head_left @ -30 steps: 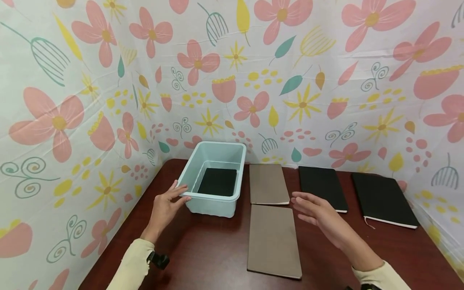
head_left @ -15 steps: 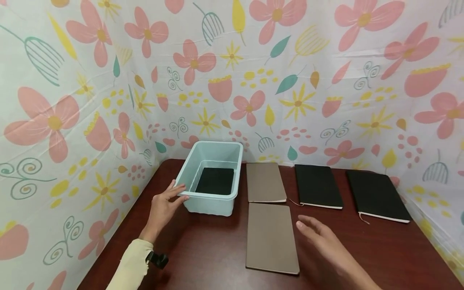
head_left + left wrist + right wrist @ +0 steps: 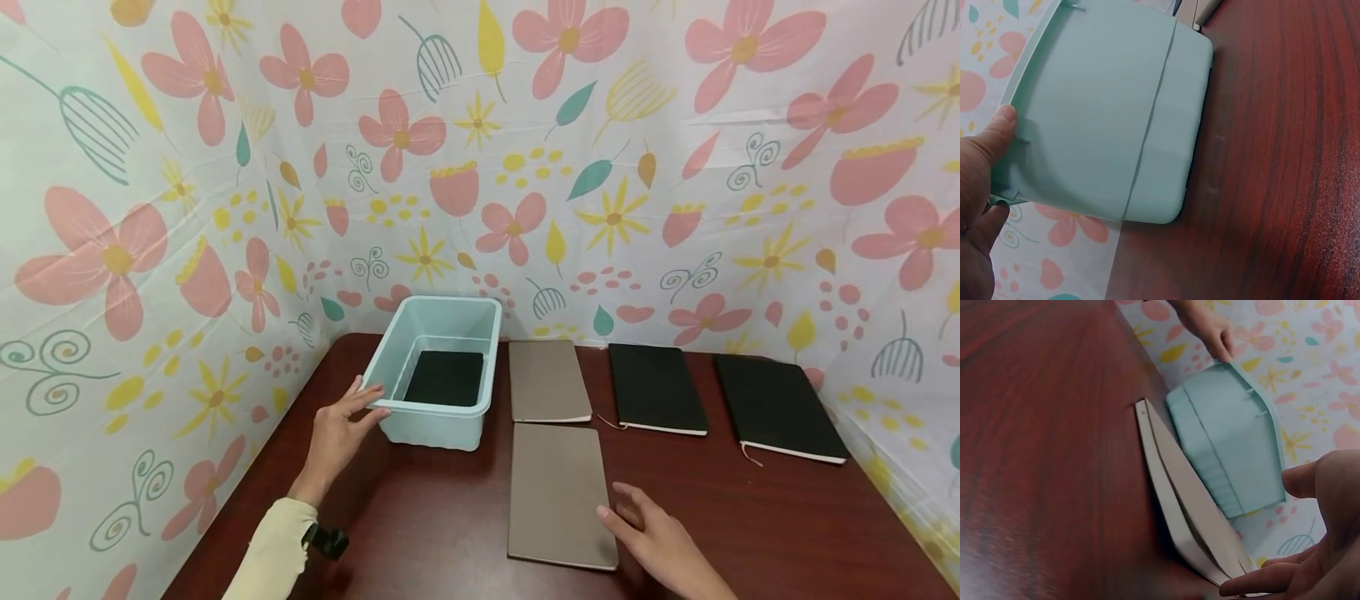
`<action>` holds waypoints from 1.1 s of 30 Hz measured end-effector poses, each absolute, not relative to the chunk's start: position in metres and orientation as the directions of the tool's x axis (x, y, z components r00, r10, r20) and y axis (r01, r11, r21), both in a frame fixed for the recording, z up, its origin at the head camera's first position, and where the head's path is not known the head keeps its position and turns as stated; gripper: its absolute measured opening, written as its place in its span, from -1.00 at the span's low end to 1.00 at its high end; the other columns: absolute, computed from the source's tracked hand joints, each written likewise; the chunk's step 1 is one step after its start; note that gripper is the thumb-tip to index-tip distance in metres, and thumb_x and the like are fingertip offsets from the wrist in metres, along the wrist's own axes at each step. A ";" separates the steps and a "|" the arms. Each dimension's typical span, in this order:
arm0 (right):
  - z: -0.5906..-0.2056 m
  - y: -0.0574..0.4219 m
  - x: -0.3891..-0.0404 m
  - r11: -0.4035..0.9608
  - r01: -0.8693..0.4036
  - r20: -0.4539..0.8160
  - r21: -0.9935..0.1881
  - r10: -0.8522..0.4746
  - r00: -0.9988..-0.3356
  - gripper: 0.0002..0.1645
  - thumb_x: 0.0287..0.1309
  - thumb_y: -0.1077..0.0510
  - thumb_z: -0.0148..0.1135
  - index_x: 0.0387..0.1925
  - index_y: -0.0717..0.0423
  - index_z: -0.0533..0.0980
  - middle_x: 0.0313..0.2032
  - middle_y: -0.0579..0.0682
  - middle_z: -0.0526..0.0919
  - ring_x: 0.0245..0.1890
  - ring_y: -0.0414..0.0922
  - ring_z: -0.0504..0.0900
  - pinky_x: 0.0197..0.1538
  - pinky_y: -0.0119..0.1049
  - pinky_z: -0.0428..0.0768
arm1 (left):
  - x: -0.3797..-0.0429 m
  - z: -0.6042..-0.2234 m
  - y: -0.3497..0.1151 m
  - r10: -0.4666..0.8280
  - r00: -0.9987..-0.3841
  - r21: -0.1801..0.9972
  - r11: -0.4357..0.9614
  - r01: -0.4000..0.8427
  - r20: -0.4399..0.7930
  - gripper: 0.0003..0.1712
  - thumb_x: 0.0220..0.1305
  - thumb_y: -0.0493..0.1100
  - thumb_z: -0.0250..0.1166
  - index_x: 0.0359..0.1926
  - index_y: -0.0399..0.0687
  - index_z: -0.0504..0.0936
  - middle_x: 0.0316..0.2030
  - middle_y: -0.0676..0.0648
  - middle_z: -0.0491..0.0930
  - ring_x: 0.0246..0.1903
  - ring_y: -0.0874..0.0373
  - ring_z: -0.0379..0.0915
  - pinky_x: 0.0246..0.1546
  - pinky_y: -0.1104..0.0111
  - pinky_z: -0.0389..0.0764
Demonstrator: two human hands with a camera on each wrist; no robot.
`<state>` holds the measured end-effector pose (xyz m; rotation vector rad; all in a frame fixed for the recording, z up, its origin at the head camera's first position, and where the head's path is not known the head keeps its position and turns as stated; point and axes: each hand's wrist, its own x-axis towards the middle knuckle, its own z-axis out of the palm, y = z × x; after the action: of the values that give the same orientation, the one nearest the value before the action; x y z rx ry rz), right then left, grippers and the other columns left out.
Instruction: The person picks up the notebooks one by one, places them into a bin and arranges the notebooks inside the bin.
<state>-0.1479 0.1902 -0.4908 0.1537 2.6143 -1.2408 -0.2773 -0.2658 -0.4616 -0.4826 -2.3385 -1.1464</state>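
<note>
- In the head view, the near brown notebook [image 3: 558,496] lies flat on the desk [image 3: 420,517], at 9 o'clock from the right hand [image 3: 660,546]; its long axis runs roughly from 12 to 6 o'clock.
- Its right long edge is met by the right thumb and fingers, which are held spread from each other; whether the cover is touched cannot be told.
- The right hand is plainly the nearer one; the left hand [image 3: 337,433] is seen well apart, between 9 and 10 o'clock from the notebook, with the rim of the bin [image 3: 435,429] pinched.
- The bin is placed between 10 and 11 o'clock from the notebook, with a dark flat item [image 3: 446,379] laid inside; the far brown notebook [image 3: 550,381] is set just beside, at 12 o'clock.
- In the left wrist view, the rim is caught between thumb and fingers, and the bin's wall is spread out toward 3 o'clock.
- In the right wrist view, the notebook is seen toward 10 or 11 o'clock from the fingers, its pale page edge slanted from 11 to 5 o'clock, its lower end partly hidden by a fingertip; the thumb is held apart, above.
</note>
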 end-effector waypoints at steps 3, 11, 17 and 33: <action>-0.494 0.188 -0.146 0.640 0.216 -0.281 -0.737 0.000 -0.960 0.00 0.36 -0.38 0.15 0.46 0.30 0.26 0.24 0.39 0.54 0.21 0.25 0.60 0.08 0.16 0.64 | -0.277 -0.462 -0.266 0.097 -0.819 0.634 0.585 0.506 0.565 -0.53 0.13 -0.14 0.55 0.10 -0.07 0.76 0.09 -0.08 0.71 0.40 -0.14 0.34 0.14 0.10 0.53; -0.504 0.180 -0.136 0.698 0.189 -0.242 -0.691 0.022 -0.970 0.03 0.25 -0.36 0.30 0.43 0.31 0.30 0.17 0.37 0.61 0.21 0.24 0.61 0.15 0.19 0.58 | -0.276 -0.462 -0.266 0.099 -0.811 0.625 0.587 0.515 0.576 -0.53 0.13 -0.15 0.55 0.10 -0.06 0.77 0.10 -0.08 0.71 0.40 -0.13 0.35 0.17 0.05 0.51; -0.512 0.173 -0.131 0.779 0.145 -0.202 -0.610 0.024 -0.979 0.18 0.08 -0.41 0.42 0.41 0.36 0.30 0.13 0.38 0.63 0.12 0.30 0.64 0.05 0.25 0.60 | -0.276 -0.463 -0.265 0.095 -0.811 0.623 0.592 0.512 0.577 -0.54 0.13 -0.16 0.55 0.10 -0.05 0.77 0.10 -0.08 0.71 0.40 -0.13 0.34 0.18 0.01 0.50; -0.516 0.164 -0.133 0.877 0.134 -0.150 -0.461 0.072 -0.986 0.31 -0.22 -0.47 0.55 0.29 0.46 0.43 0.12 0.45 0.60 0.03 0.37 0.63 -0.10 0.29 0.62 | -0.277 -0.464 -0.266 0.088 -0.809 0.632 0.576 0.518 0.582 -0.54 0.13 -0.16 0.55 0.09 -0.04 0.77 0.10 -0.09 0.71 0.41 -0.11 0.34 0.18 0.04 0.50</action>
<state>-0.1334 0.1639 -0.5161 0.1603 2.9185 -0.7302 -0.2765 -0.2657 -0.4644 -0.4834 -2.3131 -1.1540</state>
